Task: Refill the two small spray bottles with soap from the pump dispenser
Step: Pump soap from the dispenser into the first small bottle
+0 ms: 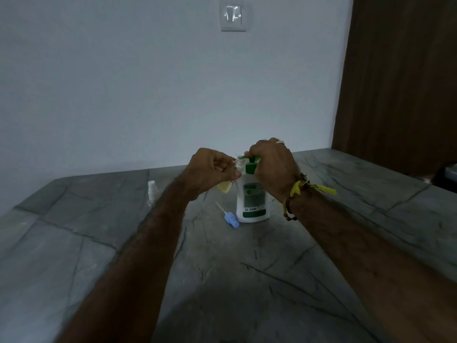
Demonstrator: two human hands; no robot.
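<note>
Your left hand (212, 169) grips the small clear soap-tinted bottle (225, 191) tilted under the spout so your right hand (270, 164), clasping the white green-topped pump dispenser (252, 201), fills it.

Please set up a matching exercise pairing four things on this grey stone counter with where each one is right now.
Things:
1. white pump dispenser with green pump head
2. small clear bottle with yellowish soap
3. light-blue spray cap with dip tube
4. small clear spray bottle with white cap

Places:
A. lying on the counter just left of the dispenser's base
B. standing alone at far left
C. held in the left hand at the spout
D. standing under the right hand

Pairs: 1-D, 2-C, 3-A, 4-B
</note>
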